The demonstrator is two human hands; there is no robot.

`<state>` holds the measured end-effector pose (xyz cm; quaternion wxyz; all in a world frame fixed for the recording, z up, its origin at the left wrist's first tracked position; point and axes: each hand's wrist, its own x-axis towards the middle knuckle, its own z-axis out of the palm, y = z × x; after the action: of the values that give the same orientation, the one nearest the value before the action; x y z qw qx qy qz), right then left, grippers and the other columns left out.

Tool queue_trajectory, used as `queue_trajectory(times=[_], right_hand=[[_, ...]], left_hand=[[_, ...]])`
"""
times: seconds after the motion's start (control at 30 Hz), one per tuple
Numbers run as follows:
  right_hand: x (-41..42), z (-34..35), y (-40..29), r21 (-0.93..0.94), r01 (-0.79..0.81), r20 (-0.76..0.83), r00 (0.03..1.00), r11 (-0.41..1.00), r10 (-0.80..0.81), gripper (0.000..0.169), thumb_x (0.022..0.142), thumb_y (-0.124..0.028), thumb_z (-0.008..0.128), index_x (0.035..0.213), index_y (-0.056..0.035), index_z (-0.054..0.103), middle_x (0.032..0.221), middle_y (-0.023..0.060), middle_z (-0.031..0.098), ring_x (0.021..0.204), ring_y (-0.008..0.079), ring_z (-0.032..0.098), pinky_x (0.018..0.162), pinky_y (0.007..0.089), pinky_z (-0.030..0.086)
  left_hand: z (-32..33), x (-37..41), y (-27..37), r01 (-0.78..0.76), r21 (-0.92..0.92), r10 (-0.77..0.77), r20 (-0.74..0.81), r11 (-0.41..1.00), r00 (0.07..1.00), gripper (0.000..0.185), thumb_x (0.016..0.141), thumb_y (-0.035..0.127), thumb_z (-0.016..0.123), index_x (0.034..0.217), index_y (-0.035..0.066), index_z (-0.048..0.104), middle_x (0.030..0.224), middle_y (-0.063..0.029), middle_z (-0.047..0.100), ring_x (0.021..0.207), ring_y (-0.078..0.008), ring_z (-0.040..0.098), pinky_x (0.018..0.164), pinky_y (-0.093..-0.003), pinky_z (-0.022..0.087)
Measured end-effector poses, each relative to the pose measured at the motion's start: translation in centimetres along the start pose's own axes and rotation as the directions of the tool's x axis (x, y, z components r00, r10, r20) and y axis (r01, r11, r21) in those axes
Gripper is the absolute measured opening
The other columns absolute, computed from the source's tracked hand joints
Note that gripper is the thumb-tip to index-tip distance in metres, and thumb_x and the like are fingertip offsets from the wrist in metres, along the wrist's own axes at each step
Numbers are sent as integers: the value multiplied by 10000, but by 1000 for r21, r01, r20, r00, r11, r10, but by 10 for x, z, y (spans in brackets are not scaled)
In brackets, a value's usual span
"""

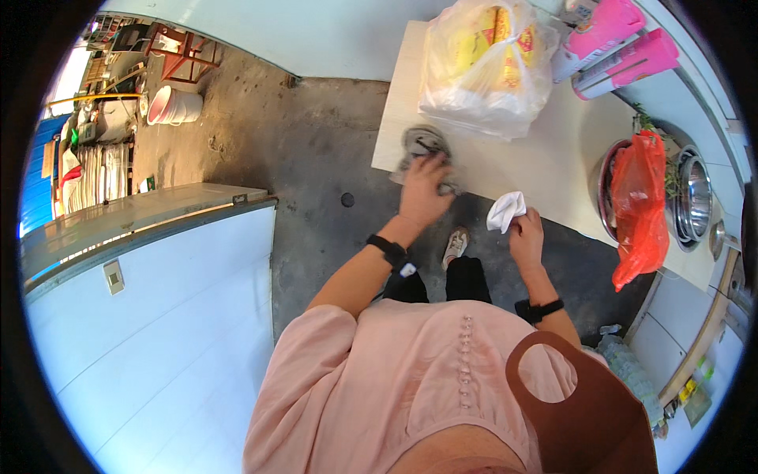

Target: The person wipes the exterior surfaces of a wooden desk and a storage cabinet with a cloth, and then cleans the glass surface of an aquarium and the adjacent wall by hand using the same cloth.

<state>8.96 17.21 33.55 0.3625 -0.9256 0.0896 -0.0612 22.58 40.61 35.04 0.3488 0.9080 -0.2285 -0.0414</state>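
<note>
My left hand (425, 185) is at the near left corner of the pale table (562, 160), its fingers closed over a blurred grey and black bundle (425, 141), perhaps cloth. Parts of the bundle show above the hand and to its right, past the table edge. My right hand (526, 240) pinches a folded white cloth (506, 211) between thumb and fingers, just off the table's near edge. A knotted clear plastic bag (485, 71) with yellow and red packages stands on the table beyond my left hand.
Pink and white containers (628, 65) stand at the back right. A red plastic bag (639, 201) lies over a bowl beside stacked steel bowls (693, 195). At left are a white panel (166, 332), a bucket (174, 106) and a wooden chair (183, 53). A brown item with an oval opening (592, 409) hangs before my chest.
</note>
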Motion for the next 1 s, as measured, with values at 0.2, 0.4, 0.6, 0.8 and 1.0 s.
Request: queue_trajectory(times=[0.2,0.4,0.6,0.8,1.0], right_hand=[[-90,-84,15,66,-188,-91,977,980,194,95,707,75,564,726,-18,568,801,130,541,777,299,559,671,366,449],[-157,-143,19,136,-345,-111,926,929,360,117,701,84,542,729,-22,583,755,104,537,717,228,560,631,315,433],[-187,-141,13,230,-420,-135,879,878,457,105,710,80,539,740,-9,585,755,93,548,703,199,554,634,299,428],[-145,-133,-8,275,-352,-92,916,895,389,115,722,91,535,736,-10,588,772,62,545,686,141,533,616,259,416],[-98,-91,-25,342,-288,-21,949,894,314,99,732,72,527,730,-7,586,754,44,544,672,126,520,611,247,409]], left_hand=[[138,12,118,-380,-171,404,137,909,904,379,637,213,712,1001,106,704,1259,-96,607,1205,-315,486,1023,-433,401],[145,55,205,-302,-332,399,281,894,873,351,654,167,697,992,72,684,942,-118,628,991,-334,573,855,-420,498],[86,62,231,15,-489,135,269,872,954,411,665,196,718,1047,54,670,1028,-151,639,1039,-356,577,893,-419,490],[66,56,120,284,-255,-243,183,924,953,792,777,448,724,1372,6,442,1265,-271,538,1185,-419,505,1004,-450,424],[-35,-56,-32,264,-97,-227,291,960,930,634,830,424,671,1313,34,542,1303,-230,528,1185,-380,520,1007,-440,423]])
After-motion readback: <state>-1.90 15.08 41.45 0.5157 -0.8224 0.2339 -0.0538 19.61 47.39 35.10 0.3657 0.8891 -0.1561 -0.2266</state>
